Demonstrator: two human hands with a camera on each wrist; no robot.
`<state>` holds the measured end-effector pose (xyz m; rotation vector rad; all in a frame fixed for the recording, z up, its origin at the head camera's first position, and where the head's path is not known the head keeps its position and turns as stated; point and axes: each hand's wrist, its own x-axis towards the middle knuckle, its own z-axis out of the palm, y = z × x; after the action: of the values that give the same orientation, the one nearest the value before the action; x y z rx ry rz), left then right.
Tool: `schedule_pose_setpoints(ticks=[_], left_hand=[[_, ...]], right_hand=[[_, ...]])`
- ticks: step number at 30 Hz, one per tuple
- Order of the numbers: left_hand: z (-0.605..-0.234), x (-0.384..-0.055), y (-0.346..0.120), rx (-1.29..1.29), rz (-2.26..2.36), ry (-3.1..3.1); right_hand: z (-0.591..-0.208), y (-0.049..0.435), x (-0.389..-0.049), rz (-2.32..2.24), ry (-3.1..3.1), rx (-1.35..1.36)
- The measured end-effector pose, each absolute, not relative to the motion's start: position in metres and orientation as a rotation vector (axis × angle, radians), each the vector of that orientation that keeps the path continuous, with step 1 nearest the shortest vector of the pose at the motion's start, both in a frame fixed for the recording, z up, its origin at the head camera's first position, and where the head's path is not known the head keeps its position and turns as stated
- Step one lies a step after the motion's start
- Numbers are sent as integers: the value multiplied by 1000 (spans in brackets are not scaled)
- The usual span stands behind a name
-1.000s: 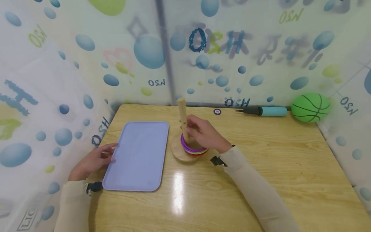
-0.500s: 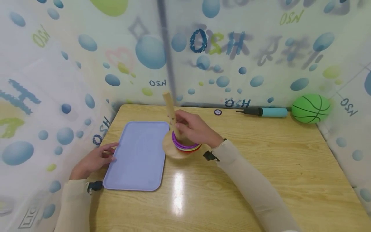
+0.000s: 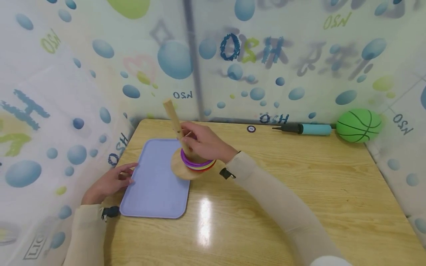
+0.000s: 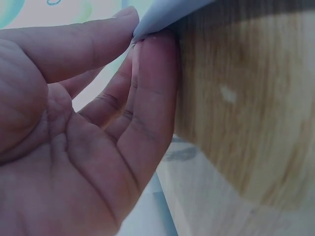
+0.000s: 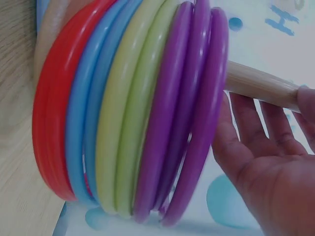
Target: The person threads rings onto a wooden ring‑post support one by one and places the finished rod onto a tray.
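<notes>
My right hand point(image 3: 209, 142) grips the upright peg point(image 3: 172, 113) of a wooden ring-toss stand, which leans to the left. Stacked around the peg's foot are several plastic rings point(image 5: 147, 113) in red, blue, yellow, green and purple, with purple uppermost. The stand's round base point(image 3: 179, 170) overlaps the right side of a pale blue tray point(image 3: 156, 197) in the head view. At the tray's left edge is my left hand point(image 3: 105, 185); its thumb and fingers point(image 4: 157, 73) pinch the tray's rim in the left wrist view.
A wooden table point(image 3: 266, 207) bears everything, with patterned sheets behind and at the sides. Along the back lie a small round disc point(image 3: 251, 129), a blue and black hand pump point(image 3: 313, 129) and a green ball point(image 3: 358, 125) at the right corner.
My right hand has carried the ring-toss stand leftward from beside the tray to over its right side, and the peg leans further left. My left hand has stayed at the tray's edge.
</notes>
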<state>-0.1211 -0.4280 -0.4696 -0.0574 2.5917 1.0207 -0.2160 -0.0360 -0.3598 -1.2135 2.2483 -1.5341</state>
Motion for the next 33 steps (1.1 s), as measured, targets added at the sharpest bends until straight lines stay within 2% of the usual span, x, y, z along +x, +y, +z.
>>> schedule_pose_setpoints(ticks=[10,33], left_hand=[[-468,-122,-427,-82,1011,2569],[-467,-122,-428,-100,1002,2561]], right_hand=[[-356,-75,-218,-1449,2265,-1224],[-383,-152,-225,-1362,2293,-1245]])
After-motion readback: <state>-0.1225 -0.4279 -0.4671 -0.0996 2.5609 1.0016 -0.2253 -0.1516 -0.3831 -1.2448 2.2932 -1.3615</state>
